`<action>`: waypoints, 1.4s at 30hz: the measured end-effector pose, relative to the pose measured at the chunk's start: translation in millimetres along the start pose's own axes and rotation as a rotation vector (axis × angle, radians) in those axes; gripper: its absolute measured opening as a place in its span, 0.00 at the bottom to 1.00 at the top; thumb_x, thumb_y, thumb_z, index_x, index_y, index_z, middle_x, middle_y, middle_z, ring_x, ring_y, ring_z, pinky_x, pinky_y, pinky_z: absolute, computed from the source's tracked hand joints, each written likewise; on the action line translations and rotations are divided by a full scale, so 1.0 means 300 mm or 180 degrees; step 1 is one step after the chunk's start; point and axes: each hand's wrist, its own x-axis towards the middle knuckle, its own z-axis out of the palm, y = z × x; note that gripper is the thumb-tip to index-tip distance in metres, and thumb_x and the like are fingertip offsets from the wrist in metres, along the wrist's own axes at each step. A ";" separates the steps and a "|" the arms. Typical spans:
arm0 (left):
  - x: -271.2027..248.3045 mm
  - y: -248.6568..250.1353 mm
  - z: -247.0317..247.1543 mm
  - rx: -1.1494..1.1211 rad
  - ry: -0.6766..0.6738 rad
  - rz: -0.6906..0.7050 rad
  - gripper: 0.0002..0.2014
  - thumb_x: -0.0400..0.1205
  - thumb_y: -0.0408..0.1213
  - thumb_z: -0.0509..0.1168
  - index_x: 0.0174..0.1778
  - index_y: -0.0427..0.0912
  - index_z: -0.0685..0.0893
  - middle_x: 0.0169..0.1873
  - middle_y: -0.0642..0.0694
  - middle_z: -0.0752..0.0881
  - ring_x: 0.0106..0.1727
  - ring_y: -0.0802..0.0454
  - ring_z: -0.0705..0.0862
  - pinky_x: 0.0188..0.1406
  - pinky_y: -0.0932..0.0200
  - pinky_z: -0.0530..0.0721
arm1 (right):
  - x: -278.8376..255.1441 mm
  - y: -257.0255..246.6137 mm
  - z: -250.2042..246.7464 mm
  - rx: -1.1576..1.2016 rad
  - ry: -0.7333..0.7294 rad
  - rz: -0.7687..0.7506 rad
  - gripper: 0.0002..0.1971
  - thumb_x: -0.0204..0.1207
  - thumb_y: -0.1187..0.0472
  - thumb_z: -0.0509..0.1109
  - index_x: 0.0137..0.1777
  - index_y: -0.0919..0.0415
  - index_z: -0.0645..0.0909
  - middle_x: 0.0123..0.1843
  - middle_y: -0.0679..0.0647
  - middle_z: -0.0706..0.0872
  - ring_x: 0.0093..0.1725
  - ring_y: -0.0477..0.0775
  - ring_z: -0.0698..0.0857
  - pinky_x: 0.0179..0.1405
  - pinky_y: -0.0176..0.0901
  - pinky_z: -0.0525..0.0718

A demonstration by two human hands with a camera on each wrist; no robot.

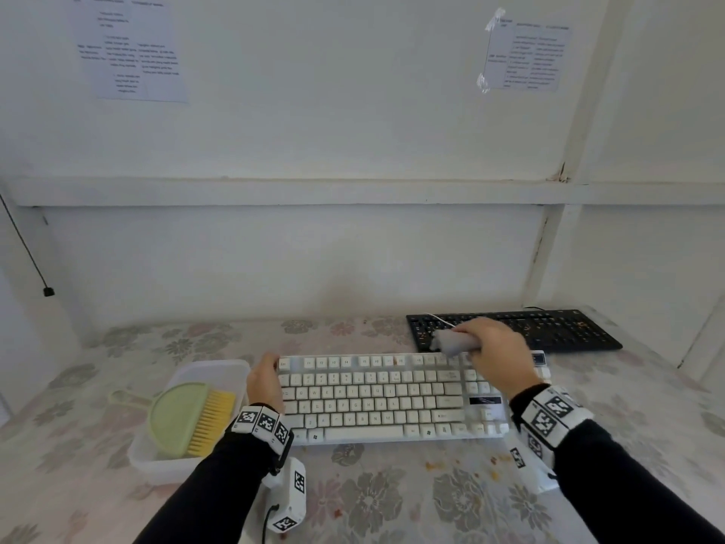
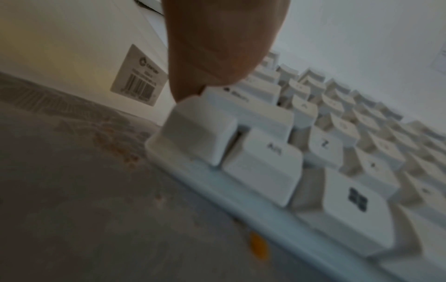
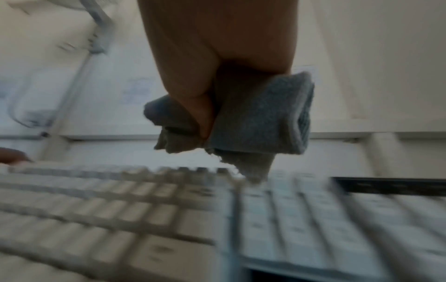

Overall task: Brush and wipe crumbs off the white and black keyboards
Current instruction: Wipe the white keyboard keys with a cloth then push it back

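Observation:
The white keyboard (image 1: 392,398) lies across the middle of the flowered table, and the black keyboard (image 1: 549,327) lies behind it to the right. My left hand (image 1: 265,380) grips the white keyboard's left end; in the left wrist view a thumb (image 2: 217,47) presses on the edge by the corner keys (image 2: 265,162). My right hand (image 1: 494,351) holds a bunched grey cloth (image 1: 451,343) just above the white keyboard's upper right keys. The right wrist view shows the cloth (image 3: 255,122) hanging over blurred white keys (image 3: 144,209), with the black keyboard (image 3: 391,186) beyond.
A clear plastic tub (image 1: 212,365) left of the white keyboard holds a green dustpan (image 1: 176,418) and a yellow-bristled brush (image 1: 214,422). Orange crumbs (image 1: 490,469) lie on the tablecloth in front of the keyboard. A white cable (image 1: 439,320) crosses the black keyboard. The wall stands close behind.

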 end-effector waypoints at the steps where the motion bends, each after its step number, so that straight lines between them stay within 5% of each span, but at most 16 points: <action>1: 0.001 -0.001 -0.001 -0.0019 -0.0003 -0.0017 0.13 0.75 0.46 0.57 0.33 0.39 0.75 0.33 0.35 0.80 0.36 0.42 0.79 0.38 0.49 0.76 | 0.005 -0.047 0.018 0.0057 -0.0082 -0.0366 0.16 0.71 0.68 0.71 0.56 0.51 0.85 0.54 0.46 0.87 0.55 0.49 0.82 0.58 0.46 0.81; 5: 0.013 -0.006 -0.005 -0.0066 -0.0025 -0.0085 0.14 0.67 0.50 0.57 0.31 0.41 0.74 0.32 0.36 0.79 0.36 0.42 0.78 0.38 0.48 0.76 | 0.016 -0.178 0.078 -0.0215 -0.0912 -0.1288 0.14 0.74 0.65 0.67 0.55 0.49 0.86 0.56 0.43 0.85 0.59 0.47 0.80 0.58 0.42 0.75; 12: 0.025 -0.016 -0.011 -0.0067 -0.0097 -0.0164 0.19 0.58 0.56 0.59 0.31 0.42 0.74 0.33 0.36 0.79 0.36 0.41 0.79 0.38 0.45 0.77 | 0.065 -0.185 0.099 -0.0309 -0.0145 -0.0280 0.19 0.75 0.66 0.65 0.65 0.49 0.78 0.64 0.46 0.78 0.63 0.54 0.76 0.61 0.52 0.75; 18: -0.003 -0.001 -0.009 0.0108 -0.0055 0.0107 0.14 0.78 0.45 0.55 0.30 0.40 0.73 0.32 0.35 0.79 0.35 0.41 0.79 0.37 0.48 0.77 | 0.050 -0.191 0.114 -0.0463 -0.0888 -0.1016 0.17 0.75 0.63 0.66 0.59 0.44 0.82 0.61 0.42 0.80 0.62 0.48 0.76 0.59 0.47 0.74; 23: 0.005 -0.004 -0.006 0.0094 -0.0084 0.0080 0.14 0.77 0.44 0.55 0.29 0.41 0.73 0.32 0.35 0.78 0.35 0.41 0.79 0.37 0.49 0.76 | 0.058 -0.195 0.133 -0.0358 -0.0329 -0.0226 0.19 0.75 0.62 0.64 0.67 0.52 0.75 0.65 0.50 0.77 0.60 0.55 0.78 0.55 0.47 0.80; 27: 0.018 -0.009 -0.008 0.0139 -0.0132 0.0079 0.14 0.69 0.49 0.55 0.27 0.42 0.75 0.34 0.36 0.79 0.38 0.40 0.79 0.40 0.47 0.77 | 0.039 -0.267 0.131 0.0164 -0.0436 -0.0812 0.20 0.77 0.63 0.64 0.68 0.53 0.76 0.65 0.48 0.78 0.61 0.49 0.78 0.60 0.39 0.78; 31: 0.014 -0.006 -0.008 0.0079 -0.0107 0.0123 0.13 0.81 0.40 0.56 0.33 0.38 0.76 0.33 0.36 0.79 0.36 0.43 0.77 0.36 0.51 0.74 | -0.018 -0.347 0.178 0.0089 -0.1160 -0.1618 0.19 0.75 0.64 0.66 0.64 0.47 0.81 0.59 0.47 0.83 0.57 0.49 0.80 0.59 0.43 0.79; 36: 0.021 -0.013 -0.009 0.0030 -0.0136 0.0063 0.12 0.81 0.40 0.56 0.36 0.38 0.77 0.31 0.38 0.80 0.36 0.44 0.77 0.37 0.51 0.74 | -0.020 -0.381 0.210 0.0274 -0.0653 -0.0967 0.18 0.76 0.63 0.63 0.65 0.52 0.78 0.62 0.48 0.80 0.60 0.52 0.79 0.53 0.43 0.79; 40: 0.011 0.000 -0.004 -0.0181 -0.0133 0.0090 0.10 0.83 0.36 0.56 0.41 0.36 0.78 0.37 0.35 0.80 0.40 0.44 0.77 0.40 0.51 0.74 | -0.053 -0.459 0.258 0.0235 -0.0810 -0.1272 0.18 0.79 0.65 0.62 0.68 0.55 0.75 0.63 0.51 0.78 0.59 0.53 0.78 0.56 0.46 0.81; 42: 0.000 0.006 -0.003 -0.0425 -0.0216 -0.0102 0.09 0.81 0.36 0.57 0.38 0.37 0.78 0.33 0.36 0.78 0.33 0.44 0.76 0.34 0.53 0.75 | -0.086 -0.482 0.281 0.0181 -0.1056 -0.1468 0.19 0.78 0.67 0.62 0.69 0.55 0.75 0.63 0.53 0.78 0.60 0.55 0.78 0.57 0.47 0.80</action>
